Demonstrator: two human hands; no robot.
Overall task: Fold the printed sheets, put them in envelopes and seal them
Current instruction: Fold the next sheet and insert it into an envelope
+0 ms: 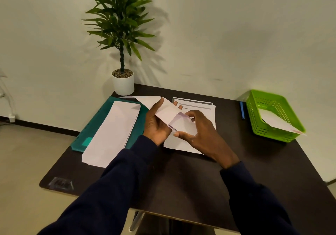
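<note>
As left hand [157,125] grips envelope [166,110], right [203,134] pinches edge [177,123]

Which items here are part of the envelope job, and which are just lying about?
Job:
- envelope, gripped by left hand and right hand
- printed sheets
- envelope stack
- green basket, holding what looks like a white envelope

Lying about:
- teal folder, under the stack
- blue pen
- potted plant
</note>
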